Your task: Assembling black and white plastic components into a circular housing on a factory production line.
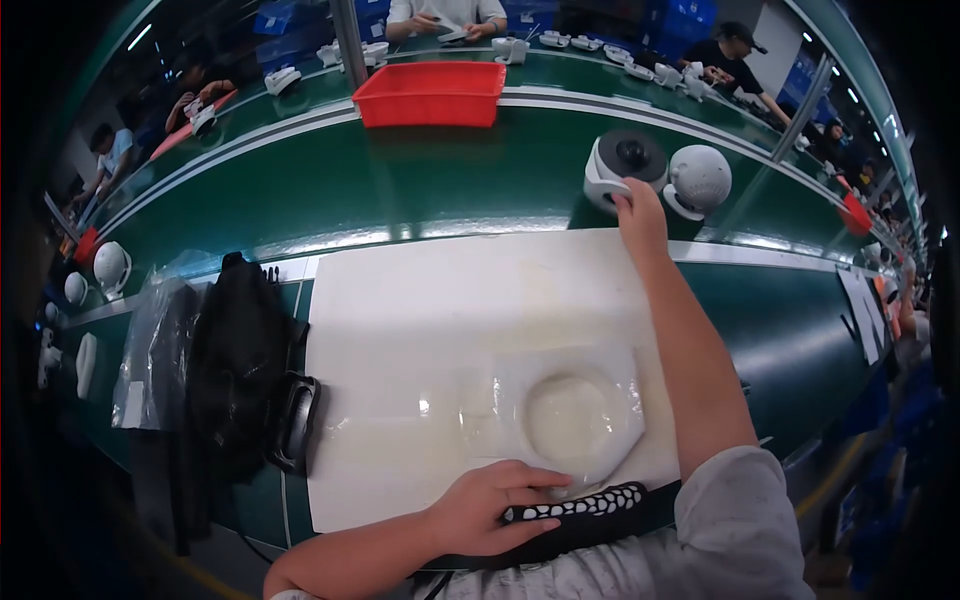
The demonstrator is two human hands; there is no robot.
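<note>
At the right, on the green belt, my right hand grips the rim of a rounded white device housing with a dark grey round face. My fingertips are partly hidden behind it. A white dotted ball-shaped device on a bracket stands just right of it. Near the front edge of the worktop, my left hand has its fingers and thumb closed around the left end of a black strip with white spots. Just beyond that strip lies a whitish fixture with a round recess.
A white mat covers the worktop. On its left lie a black bag, a clear plastic bag and a black handle-like piece. A red bin stands beyond the belt. Several people work along the far line.
</note>
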